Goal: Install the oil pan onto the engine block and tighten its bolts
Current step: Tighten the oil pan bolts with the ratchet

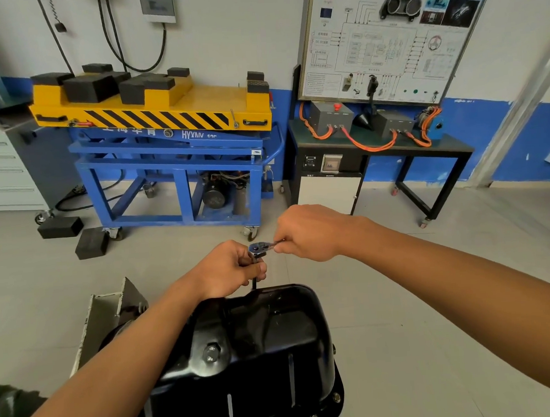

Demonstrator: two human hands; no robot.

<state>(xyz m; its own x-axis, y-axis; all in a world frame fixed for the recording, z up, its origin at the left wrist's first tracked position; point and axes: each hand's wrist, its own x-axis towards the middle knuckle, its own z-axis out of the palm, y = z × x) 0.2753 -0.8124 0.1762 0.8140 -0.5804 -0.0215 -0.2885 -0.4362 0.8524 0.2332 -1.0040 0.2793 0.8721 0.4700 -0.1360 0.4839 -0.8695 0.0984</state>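
Head view looks down on the black oil pan (274,342), which sits over what is probably the engine block, hidden beneath it. A grey bracket (113,309) stands at its left. Several bolts (336,397) show seated along the near right edge of the pan's flange.

At the pan's far edge the left hand (235,267) curls round the extension bar (254,284), just under the head of the ratchet (259,248). The right hand (310,235) pinches the short handle between thumb and fingers. The bar's lower end drops behind the rim, so it cannot be told whether its socket sits on a bolt.

The likeliest trouble is a tilted bar. A sideways pull on the handle could lean the tall bar, so the socket rides off the bolt head and rounds it, or knuckles strike the pan. The light pinch on the handle could slip under load. A bolt started crooked would probably cross-thread in the block. Pulling this one fully tight before the others are snug could leave the flange clamped unevenly and leaking.
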